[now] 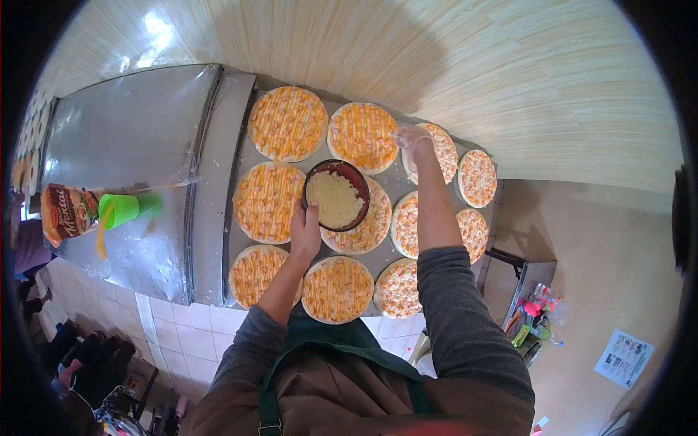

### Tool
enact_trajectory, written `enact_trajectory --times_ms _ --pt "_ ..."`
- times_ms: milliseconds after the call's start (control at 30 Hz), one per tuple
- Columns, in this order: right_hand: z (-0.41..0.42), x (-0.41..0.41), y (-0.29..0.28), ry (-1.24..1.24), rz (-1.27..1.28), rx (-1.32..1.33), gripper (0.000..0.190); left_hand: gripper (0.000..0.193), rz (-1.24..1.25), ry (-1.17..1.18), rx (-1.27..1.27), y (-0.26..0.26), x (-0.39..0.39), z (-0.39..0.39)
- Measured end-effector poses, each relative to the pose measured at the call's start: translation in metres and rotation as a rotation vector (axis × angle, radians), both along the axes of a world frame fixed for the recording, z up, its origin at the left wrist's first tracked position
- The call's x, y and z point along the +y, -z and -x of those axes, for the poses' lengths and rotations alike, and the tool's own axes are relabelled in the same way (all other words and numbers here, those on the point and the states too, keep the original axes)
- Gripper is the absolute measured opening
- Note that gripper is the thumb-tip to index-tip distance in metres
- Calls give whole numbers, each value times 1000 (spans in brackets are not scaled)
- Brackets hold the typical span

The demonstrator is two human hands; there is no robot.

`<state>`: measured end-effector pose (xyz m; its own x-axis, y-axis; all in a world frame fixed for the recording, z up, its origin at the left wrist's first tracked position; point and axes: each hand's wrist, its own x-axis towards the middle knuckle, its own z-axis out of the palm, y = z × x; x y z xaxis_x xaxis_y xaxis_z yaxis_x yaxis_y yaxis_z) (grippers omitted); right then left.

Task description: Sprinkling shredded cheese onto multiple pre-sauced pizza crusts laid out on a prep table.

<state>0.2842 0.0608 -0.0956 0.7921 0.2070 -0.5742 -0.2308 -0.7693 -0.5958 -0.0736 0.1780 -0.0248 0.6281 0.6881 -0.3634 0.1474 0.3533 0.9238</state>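
Note:
My left hand [306, 231] grips the rim of a dark bowl [362, 180] filled with grated white cheese [334, 199], above the middle pizzas. My right hand [414, 143], in a thin clear glove, is between the upper pizza with orange sauce stripes [362, 136] and a cheese-sprinkled pizza [440, 150]; its fingers look bunched, and what they hold is unclear. Several striped pizzas, such as one at the left [268, 203], lie on the metal table [238, 158]. Several sprinkled ones, such as one at the lower right [397, 289], lie on the right side.
A plastic-covered steel surface [131, 125] adjoins on the left, bearing a sauce pouch [71, 212] and a green plastic cup [120, 211]. A wall [327, 43] runs along the table's far side. A small shelf with assorted items [537, 316] stands at the right.

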Motion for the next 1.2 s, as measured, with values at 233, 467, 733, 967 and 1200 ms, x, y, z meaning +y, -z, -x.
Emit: enact_trajectory --times_ms 233,467,733,967,1200 --pt "-29 69 41 -314 271 -188 25 33 112 -28 0 8 7 18" --pt "24 157 25 -904 391 -248 32 30 73 -82 62 10 24 48" --pt "51 170 -16 -985 592 -333 18 32 94 -98 -16 7 19 47" --pt "49 157 8 -1259 731 -509 28 40 166 -83 -61 9 7 50" --pt "93 139 -2 -1267 726 -483 27 43 141 -43 46 -12 11 67"
